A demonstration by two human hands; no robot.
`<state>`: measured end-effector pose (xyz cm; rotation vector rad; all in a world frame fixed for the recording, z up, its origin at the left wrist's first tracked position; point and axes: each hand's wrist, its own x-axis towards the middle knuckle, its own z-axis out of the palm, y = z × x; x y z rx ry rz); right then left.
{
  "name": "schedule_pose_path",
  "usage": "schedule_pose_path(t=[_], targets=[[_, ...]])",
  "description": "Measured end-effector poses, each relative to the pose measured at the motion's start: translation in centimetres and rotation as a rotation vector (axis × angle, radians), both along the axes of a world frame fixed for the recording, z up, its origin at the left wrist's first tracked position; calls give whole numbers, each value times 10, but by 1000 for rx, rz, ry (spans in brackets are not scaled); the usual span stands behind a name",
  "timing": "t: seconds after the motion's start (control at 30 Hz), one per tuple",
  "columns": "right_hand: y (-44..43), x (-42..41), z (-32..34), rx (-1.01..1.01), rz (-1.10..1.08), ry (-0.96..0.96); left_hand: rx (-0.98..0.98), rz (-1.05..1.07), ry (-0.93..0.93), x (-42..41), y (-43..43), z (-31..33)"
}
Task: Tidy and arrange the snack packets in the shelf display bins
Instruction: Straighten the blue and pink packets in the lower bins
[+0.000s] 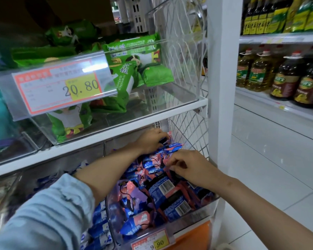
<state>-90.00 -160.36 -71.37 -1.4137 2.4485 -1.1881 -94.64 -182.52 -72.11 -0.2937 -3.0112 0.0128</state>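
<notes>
Pink-and-blue snack packets [163,192] lie heaped in the lower clear bin [206,211], beneath the shelf of green packets [132,69]; left hand [150,141] is at the back of the heap, fingers curled onto a packet there; right hand [186,165] pinches a packet end near the middle. Judged light, soft, slippery film with crushable contents; best taken by the crimped end seams, not squeezed.
</notes>
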Motion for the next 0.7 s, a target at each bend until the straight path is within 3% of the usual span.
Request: schedule_pose_path(t=[0.27,0.43,0.53,0.63,0.7], targets=[[0,-1,0,16,10,5,208,-8,-45,-16,-3,5],[0,-1,1,20,4,0,-72,-75,135,-10,-9,-7],[0,-1,1,16,8,-21,43,-46,211,-4,-3,-1],[0,0,1,14,8,-31,234,-58,95,2,13,5],[0,0,0,10,-3,-46,209,-21,-63,4,23,3]])
